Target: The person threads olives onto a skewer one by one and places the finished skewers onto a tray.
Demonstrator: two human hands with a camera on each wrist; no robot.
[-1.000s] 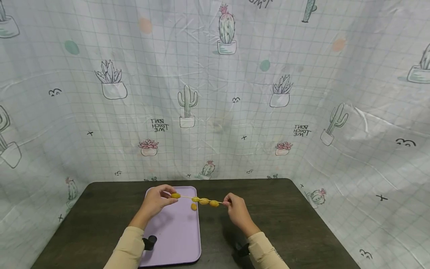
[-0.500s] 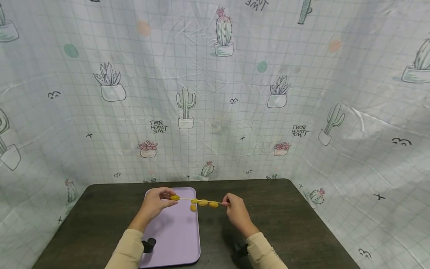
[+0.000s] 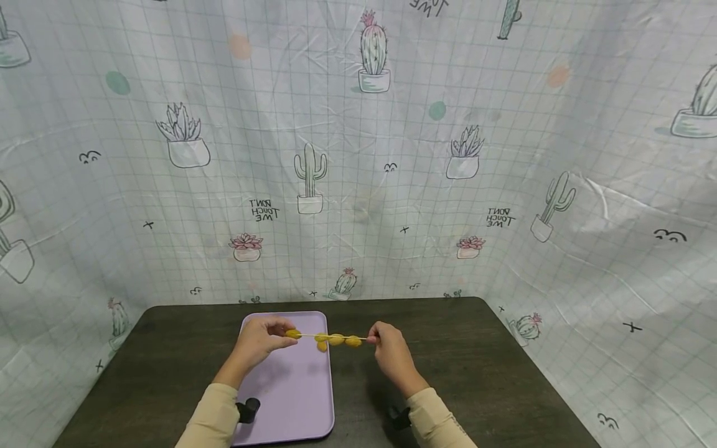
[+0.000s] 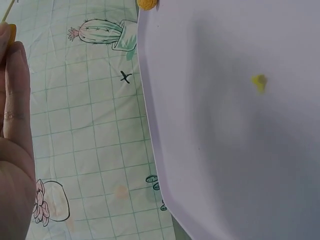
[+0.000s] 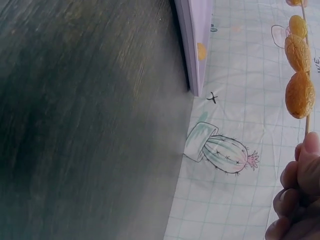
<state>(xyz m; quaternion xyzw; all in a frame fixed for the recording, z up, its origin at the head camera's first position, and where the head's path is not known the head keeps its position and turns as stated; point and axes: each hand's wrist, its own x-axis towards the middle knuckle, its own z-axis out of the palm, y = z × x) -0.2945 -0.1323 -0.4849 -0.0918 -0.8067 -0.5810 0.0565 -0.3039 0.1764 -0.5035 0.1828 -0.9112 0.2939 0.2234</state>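
Between my hands a thin wooden skewer (image 3: 308, 335) runs almost level above the tray's right side. Three wrinkled yellow oval fruits (image 5: 300, 95) are threaded on it, close together towards the right. My left hand (image 3: 257, 342) pinches another yellow fruit (image 3: 293, 334) at the skewer's left end; whether the stick enters it is hard to tell. The skewer's right end is pinched by my right hand (image 3: 394, 358), its thumb and fingers curled, as the right wrist view shows. Only part of my left hand (image 4: 15, 130) appears in its wrist view.
A lilac tray (image 3: 294, 392) lies on the dark wooden table (image 3: 437, 348). One loose yellow fruit (image 3: 322, 347) sits near the tray's right rim, and a small yellow bit (image 4: 259, 82) lies inside it. A cactus-print curtain (image 3: 358, 186) hangs behind.
The right hand and the threaded fruits have shifted slightly left, narrowing the gap to the left hand's fruit. The skewer has become more level. The head view has tilted a little.
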